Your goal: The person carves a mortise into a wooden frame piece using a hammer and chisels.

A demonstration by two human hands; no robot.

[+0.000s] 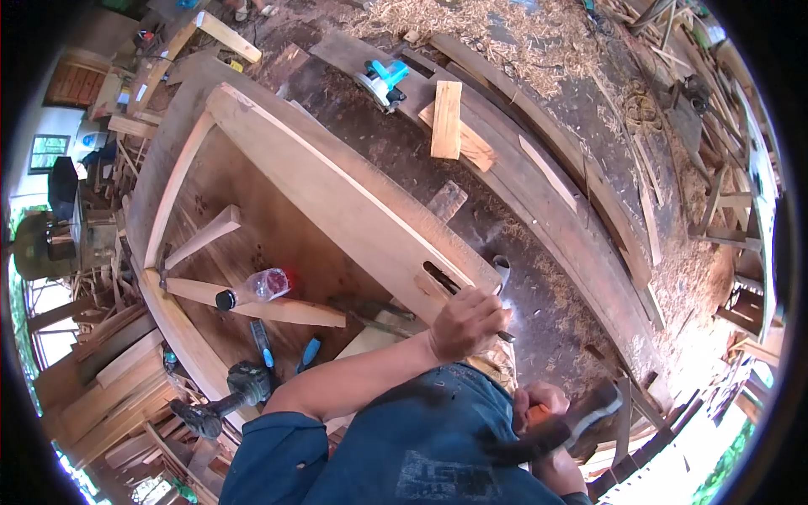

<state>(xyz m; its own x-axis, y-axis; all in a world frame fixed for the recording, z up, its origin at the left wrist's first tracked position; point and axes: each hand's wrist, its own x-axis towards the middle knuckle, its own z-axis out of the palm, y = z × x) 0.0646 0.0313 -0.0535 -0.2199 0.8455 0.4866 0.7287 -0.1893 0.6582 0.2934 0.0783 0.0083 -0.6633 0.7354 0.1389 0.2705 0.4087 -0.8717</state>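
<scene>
My left hand [470, 324] is closed around a slim tool, apparently a chisel [506, 336], whose dark end pokes out below my fist. Its working end is hidden by the hand. Just beyond my knuckles, a long slot [439, 274] is cut near the end of a wide wooden board [337, 202]. This board forms one side of a large wooden frame. Lower right, close to my body, my right hand [543, 402] grips a hammer [581, 418] by its orange handle; the dark head is partly blurred.
Inside the frame, a plastic bottle [268, 285] lies by a wooden crosspiece [307, 313]. A cordless drill [244, 385] rests at the lower left. Beyond the frame, a blue circular saw [385, 82] and a short wood block [446, 119] sit on long planks. Shavings [539, 42] cover the ground.
</scene>
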